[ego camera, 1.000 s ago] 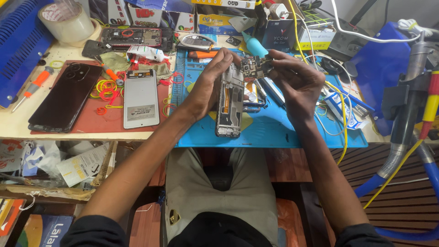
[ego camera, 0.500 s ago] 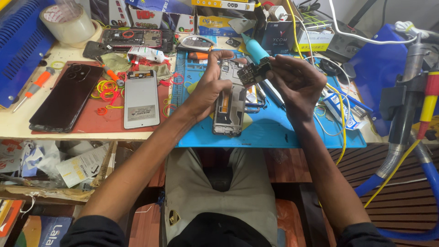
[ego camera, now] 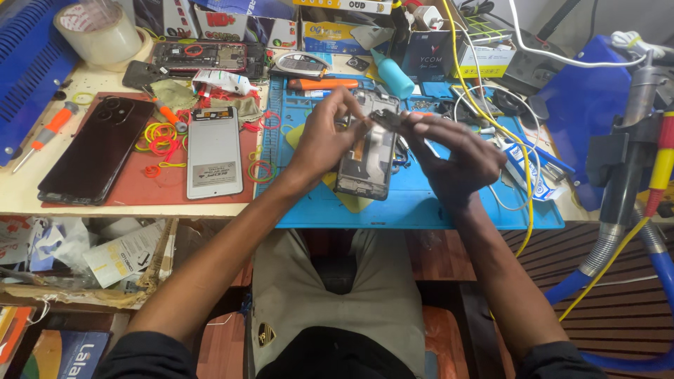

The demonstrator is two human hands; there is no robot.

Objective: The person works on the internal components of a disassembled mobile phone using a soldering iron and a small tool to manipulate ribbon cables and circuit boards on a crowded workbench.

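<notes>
An opened phone frame [ego camera: 368, 156] with bare internals stands tilted over the blue work mat [ego camera: 421, 203]. My left hand [ego camera: 319, 140] grips the frame's left edge near its top. My right hand [ego camera: 456, 158] pinches a small dark part [ego camera: 387, 121] at the frame's upper right corner, with the fingertips of both hands nearly meeting there. Whether that part is attached to the frame or loose, I cannot tell.
On a red mat [ego camera: 140, 189] to the left lie a black phone [ego camera: 98, 149], a white phone back [ego camera: 214, 151] and several coloured rubber bands. An orange screwdriver [ego camera: 43, 133], a tape roll [ego camera: 98, 31], boxes, a teal bottle [ego camera: 393, 76] and yellow cables [ego camera: 523, 182] crowd the bench.
Both hands have lifted the phone frame slightly and turned it. My right hand's fingers have closed in on the small part at the top corner.
</notes>
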